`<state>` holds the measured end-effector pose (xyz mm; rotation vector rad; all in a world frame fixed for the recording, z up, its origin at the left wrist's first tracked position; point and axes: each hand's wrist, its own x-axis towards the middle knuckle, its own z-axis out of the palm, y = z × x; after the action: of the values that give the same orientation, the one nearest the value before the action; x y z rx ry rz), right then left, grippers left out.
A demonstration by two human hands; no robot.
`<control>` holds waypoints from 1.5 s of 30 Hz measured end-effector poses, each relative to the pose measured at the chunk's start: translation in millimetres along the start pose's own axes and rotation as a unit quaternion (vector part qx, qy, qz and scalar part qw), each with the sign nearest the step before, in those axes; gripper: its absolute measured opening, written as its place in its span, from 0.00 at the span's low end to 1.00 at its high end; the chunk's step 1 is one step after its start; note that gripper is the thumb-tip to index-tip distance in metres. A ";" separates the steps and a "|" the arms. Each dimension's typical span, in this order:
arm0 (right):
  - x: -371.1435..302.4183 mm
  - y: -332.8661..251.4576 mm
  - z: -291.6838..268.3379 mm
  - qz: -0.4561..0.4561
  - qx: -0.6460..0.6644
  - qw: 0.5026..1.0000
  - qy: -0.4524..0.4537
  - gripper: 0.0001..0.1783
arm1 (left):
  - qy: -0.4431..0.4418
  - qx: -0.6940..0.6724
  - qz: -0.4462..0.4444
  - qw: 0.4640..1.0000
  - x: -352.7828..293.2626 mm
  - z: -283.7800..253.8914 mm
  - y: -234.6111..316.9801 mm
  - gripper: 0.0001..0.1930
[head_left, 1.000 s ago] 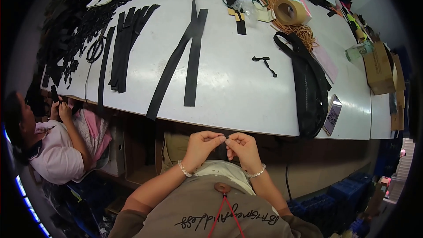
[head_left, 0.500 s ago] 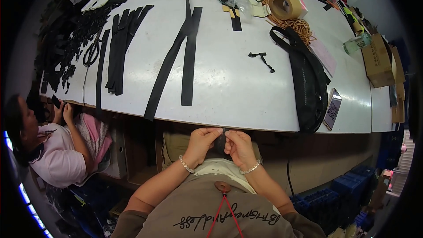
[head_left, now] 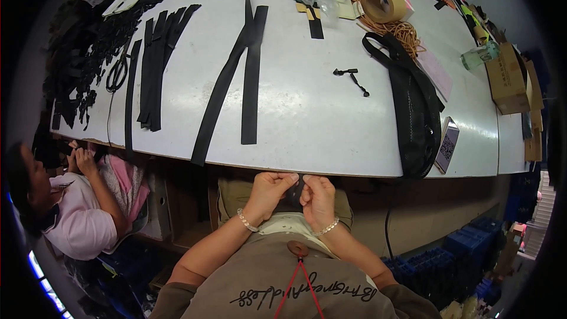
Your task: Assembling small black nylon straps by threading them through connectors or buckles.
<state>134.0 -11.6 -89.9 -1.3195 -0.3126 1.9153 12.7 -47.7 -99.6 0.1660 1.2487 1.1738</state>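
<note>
Just below the table's front edge, over my lap, my left hand [head_left: 273,194] and my right hand [head_left: 318,198] are close together, each pinched between thumb and forefinger. Between them shows a dark piece of material [head_left: 293,194], mostly hidden by the fingers; its exact kind cannot be made out. On the white table [head_left: 331,136] ahead lie two long black webbing straps, one straight [head_left: 252,94] and one slanting [head_left: 220,103] past the front edge. Right of these are small black cord pieces with end fittings [head_left: 354,78] and a black bag [head_left: 410,112].
Left on the table are more black straps [head_left: 155,77], scissors [head_left: 117,75] and a heap of black pieces [head_left: 97,59]. A phone [head_left: 447,145], tape roll [head_left: 384,6], orange cord [head_left: 407,38] and cardboard box [head_left: 508,80] sit right. A co-worker [head_left: 82,201] sits at left, handling something dark.
My hands keep their pinch and have barely moved, the right one turning slightly inward. The view has shifted a little. The co-worker's hands have moved slightly.
</note>
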 end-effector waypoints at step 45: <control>0.0 -24.4 -5.5 0.109 -0.009 0.991 -0.079 0.04 | -0.040 -0.016 -0.041 0.998 -8.6 -0.7 8.3 0.04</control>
<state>150.0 3.6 -77.9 -1.2597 -0.2743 2.2119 8.4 -50.8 -88.8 0.1356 1.1552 1.1061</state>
